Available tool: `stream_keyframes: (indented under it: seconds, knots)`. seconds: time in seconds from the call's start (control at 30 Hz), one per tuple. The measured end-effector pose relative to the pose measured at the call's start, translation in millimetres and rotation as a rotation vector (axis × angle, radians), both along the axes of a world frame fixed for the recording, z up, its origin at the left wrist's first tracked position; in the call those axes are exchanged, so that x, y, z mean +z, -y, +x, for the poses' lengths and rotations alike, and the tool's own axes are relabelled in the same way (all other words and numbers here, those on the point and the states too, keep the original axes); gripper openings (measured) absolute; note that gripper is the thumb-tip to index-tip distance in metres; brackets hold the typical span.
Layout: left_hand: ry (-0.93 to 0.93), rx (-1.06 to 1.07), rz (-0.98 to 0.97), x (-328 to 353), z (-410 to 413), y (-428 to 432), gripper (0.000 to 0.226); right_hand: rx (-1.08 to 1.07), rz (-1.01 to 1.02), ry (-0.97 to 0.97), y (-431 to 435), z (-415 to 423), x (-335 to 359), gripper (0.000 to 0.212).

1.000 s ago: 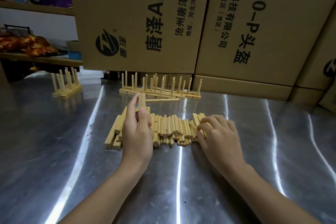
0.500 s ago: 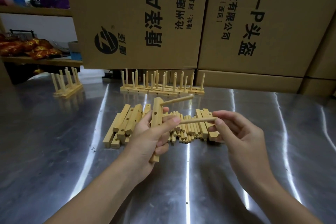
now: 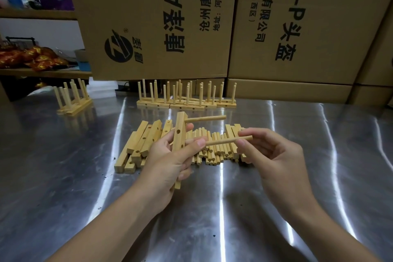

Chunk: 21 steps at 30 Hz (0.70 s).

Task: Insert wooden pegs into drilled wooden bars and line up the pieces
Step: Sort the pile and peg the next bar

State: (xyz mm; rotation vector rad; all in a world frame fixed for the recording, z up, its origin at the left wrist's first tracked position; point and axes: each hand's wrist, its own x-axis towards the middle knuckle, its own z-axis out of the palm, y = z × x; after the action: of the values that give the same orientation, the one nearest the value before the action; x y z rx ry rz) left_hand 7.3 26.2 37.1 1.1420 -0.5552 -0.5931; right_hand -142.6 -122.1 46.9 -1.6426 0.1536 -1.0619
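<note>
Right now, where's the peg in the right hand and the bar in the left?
peg [image 3: 225, 141]: head view, middle of its shaft.
bar [image 3: 180, 122]: head view, upper face above the hole.

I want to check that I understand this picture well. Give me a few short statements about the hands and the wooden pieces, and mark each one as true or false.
1. The left hand holds a drilled bar with an inserted peg sticking out near its top. True.
2. The right hand is empty. False: it pinches a loose peg.
3. The finished pieces stand with pegs pointing up, in front of the cardboard boxes. True.
4. The pile of pegs lies in a basket. False: it lies directly on the metal table.
</note>
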Motion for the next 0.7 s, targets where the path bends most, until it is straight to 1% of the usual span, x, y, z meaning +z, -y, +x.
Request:
stream_keyframes:
  seconds: [0.07, 0.17, 0.23, 0.5, 0.57, 0.7]
  knots:
    - [-0.084, -0.003, -0.032, 2, -1, 2, 0.046, -0.017, -0.001, 0.007, 0, 0, 0, 0.011]
    - [-0.263, -0.046, -0.082, 4, -3, 3, 0.044, -0.007, -0.034, 0.013, -4, -1, 0, 0.012]
    - [-0.320, -0.087, -0.102, 4, -5, 3, 0.044, -0.006, -0.074, 0.001, -7, 0, -2, 0.013]
    - [-0.353, -0.169, -0.109, 4, -9, 4, 0.046, -0.030, -0.195, -0.071, -13, 1, -5, 0.014]
    - [-0.346, -0.205, -0.108, 4, -13, 4, 0.046, 0.021, -0.173, -0.066, -16, 2, -7, 0.014]
    - [-0.331, -0.265, -0.095, 3, -21, 5, 0.047, 0.179, -0.066, -0.082, -23, 9, -13, 0.013]
